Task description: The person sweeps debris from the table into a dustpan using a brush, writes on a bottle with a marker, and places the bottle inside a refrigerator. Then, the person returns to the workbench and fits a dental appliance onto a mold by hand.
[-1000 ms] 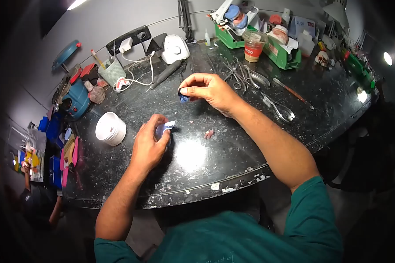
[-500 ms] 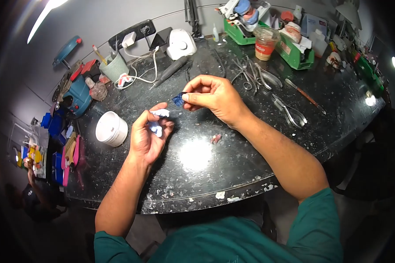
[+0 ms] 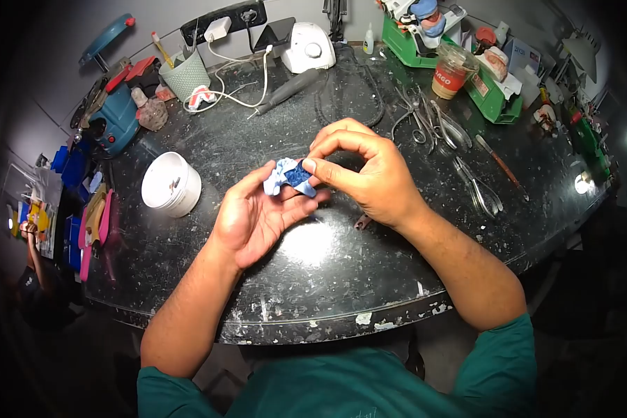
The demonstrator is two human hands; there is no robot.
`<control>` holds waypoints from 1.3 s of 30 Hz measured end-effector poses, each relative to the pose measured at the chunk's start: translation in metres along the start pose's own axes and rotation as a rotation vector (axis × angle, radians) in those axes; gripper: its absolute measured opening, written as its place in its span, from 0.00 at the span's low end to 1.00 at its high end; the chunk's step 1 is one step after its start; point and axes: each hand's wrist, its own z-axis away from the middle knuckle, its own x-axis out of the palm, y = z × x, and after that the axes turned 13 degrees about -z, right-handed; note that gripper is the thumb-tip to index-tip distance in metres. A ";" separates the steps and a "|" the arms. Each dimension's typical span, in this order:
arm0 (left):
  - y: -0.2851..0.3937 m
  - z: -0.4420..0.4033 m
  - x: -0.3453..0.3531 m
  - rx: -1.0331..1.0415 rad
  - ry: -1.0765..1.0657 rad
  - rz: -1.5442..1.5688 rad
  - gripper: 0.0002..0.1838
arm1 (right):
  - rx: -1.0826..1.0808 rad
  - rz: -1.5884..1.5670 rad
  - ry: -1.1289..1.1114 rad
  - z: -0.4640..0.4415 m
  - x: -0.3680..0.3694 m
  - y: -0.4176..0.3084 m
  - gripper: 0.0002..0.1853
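My left hand (image 3: pixel 254 216), palm up above the black tabletop (image 3: pixel 369 279), holds a light blue piece (image 3: pixel 275 178) with uneven edges on its fingers. My right hand (image 3: pixel 369 174) pinches a dark blue piece (image 3: pixel 297 175) between thumb and index finger. The dark piece lies against the light blue one, over my left fingers. Below my right hand, a small pinkish piece (image 3: pixel 362 221) rests on the table, partly covered.
A white tub (image 3: pixel 172 184) with small bits inside stands left of my left hand. Pliers (image 3: pixel 477 189), a red-handled tool (image 3: pixel 503 168), a cup (image 3: pixel 451 72) and green bins (image 3: pixel 498 101) are at the right. A co-worker (image 3: pixel 40 279) is at the far left.
My left hand has opened palm up and moved right and up. My right hand has brought the dark blue piece down onto the light blue one. The camera view has shifted.
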 end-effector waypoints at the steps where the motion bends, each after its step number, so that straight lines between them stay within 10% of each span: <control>1: 0.000 0.001 0.004 -0.016 0.024 -0.081 0.28 | 0.013 0.001 0.023 0.000 0.000 0.000 0.07; 39: -0.012 0.007 0.012 0.124 -0.042 -0.487 0.27 | -0.251 0.313 -0.257 -0.005 -0.006 0.000 0.11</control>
